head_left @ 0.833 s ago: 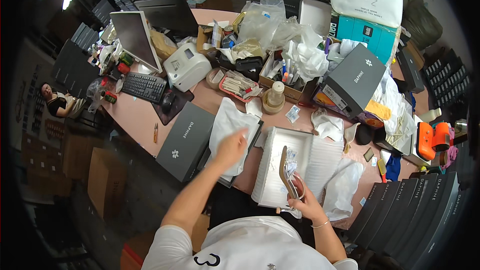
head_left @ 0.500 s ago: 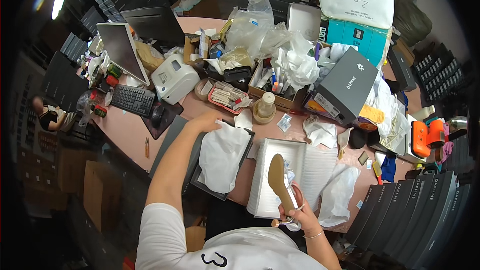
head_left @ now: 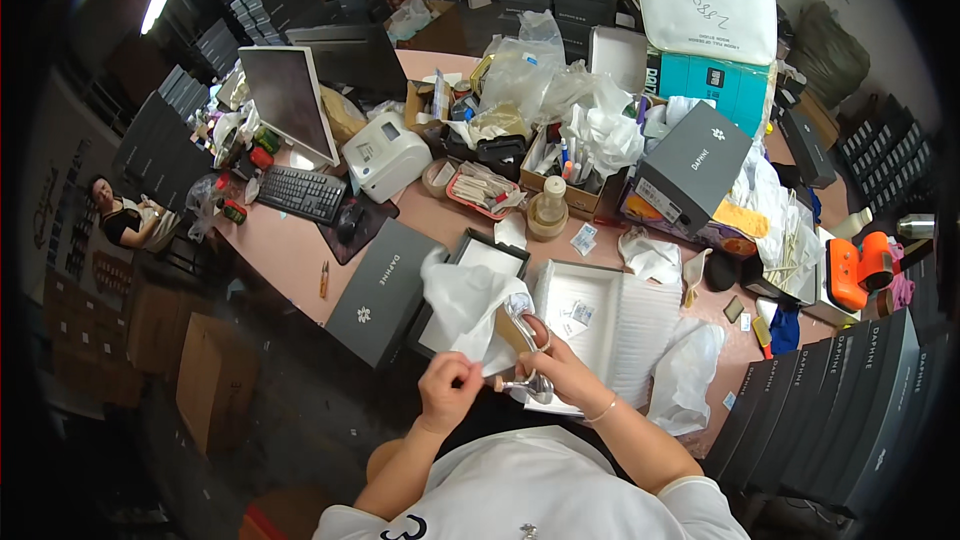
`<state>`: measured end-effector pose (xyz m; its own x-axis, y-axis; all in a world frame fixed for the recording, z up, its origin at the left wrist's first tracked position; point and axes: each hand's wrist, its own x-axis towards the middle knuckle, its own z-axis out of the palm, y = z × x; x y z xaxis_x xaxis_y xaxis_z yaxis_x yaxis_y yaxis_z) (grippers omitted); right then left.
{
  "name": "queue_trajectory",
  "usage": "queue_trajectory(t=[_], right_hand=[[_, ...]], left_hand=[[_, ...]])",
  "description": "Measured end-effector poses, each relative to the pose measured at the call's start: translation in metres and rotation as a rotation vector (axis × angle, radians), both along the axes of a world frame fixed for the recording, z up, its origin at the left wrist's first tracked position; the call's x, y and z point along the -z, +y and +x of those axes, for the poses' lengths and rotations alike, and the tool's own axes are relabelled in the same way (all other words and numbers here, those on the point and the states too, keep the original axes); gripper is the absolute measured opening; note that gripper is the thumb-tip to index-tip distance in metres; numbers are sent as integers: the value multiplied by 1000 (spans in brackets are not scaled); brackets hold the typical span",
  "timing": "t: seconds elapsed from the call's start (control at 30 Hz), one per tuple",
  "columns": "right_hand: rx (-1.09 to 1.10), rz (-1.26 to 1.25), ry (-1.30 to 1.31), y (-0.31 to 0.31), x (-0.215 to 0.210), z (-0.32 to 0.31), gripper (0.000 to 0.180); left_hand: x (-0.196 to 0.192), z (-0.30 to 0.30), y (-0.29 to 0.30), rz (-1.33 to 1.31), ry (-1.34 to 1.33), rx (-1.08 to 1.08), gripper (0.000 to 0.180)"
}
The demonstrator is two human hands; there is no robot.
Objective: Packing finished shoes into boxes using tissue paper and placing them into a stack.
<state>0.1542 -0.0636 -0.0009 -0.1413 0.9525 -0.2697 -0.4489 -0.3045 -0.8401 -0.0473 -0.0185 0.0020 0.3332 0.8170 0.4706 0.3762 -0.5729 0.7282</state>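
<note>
A shiny silver high-heeled shoe (head_left: 520,345) sits clamped in the right hand (head_left: 556,365) at the counter's (head_left: 290,250) near edge; the left hand (head_left: 450,390), fingers pinched together, is just beside its heel.

My hands (head_left: 450,392) (head_left: 556,365) before the open shoebox (head_left: 585,315), its lid (head_left: 383,290) left, keyboard (head_left: 302,194) behind-left, tape dispenser (head_left: 860,268) far right.

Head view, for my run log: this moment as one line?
left hand: pinching tissue | right hand: holding shoe | open box: behind
</note>
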Motion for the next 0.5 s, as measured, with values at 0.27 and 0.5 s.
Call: queue_trajectory(t=[0.27,0.5], right_hand=[[-135,-208,678,-41,22,-6,72],[-156,-159,861,-47,28,3,73]], left_hand=[[2,-32,14,-84,405,8,26],[-4,1,19,-252,248,95,17]])
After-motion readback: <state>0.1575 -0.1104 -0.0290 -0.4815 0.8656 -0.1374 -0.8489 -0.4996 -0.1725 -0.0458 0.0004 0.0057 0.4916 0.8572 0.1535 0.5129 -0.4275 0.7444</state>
